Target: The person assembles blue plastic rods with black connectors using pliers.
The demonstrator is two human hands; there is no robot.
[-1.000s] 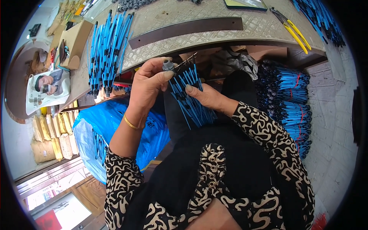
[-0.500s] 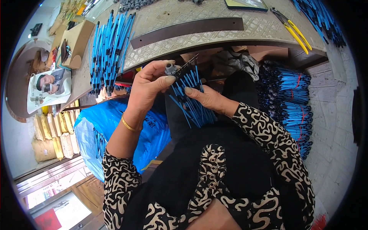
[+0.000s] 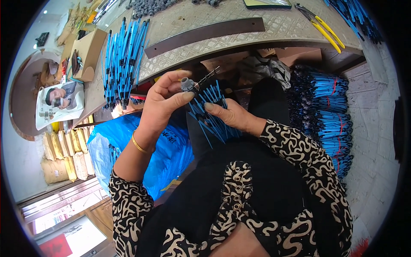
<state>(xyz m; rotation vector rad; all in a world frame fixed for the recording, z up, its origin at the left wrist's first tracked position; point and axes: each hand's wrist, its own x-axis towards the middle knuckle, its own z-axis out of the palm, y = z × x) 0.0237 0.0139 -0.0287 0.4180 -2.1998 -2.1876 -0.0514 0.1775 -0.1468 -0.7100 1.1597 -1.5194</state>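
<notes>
A grey ribbed plastic fitting (image 3: 187, 84) sits between the thumb and curled fingers of my left hand (image 3: 162, 102), its round open end tipped upward. Close beside it, my right hand (image 3: 231, 114) grips a bundle of thin blue rods with black ends (image 3: 212, 116) in front of my lap. The right thumb presses on top of the bundle; the other fingers are hidden behind it. Thin dark prongs (image 3: 208, 77) stick out past the fitting toward the bench. Whether the fitting touches a rod is too small to tell.
On the bench (image 3: 180, 55) lie a dark curved strip (image 3: 205, 36), yellow-handled pliers (image 3: 323, 30), a pile of grey fittings (image 3: 152, 6) and blue rods (image 3: 124, 60). A blue plastic bag (image 3: 167, 158) is at left below. Tied rod bundles (image 3: 323, 111) stack at right.
My left index finger has lifted off the fitting a little, and the fitting's open end shows more. My right hand keeps its hold on the rods. The whole view has shifted slightly.
</notes>
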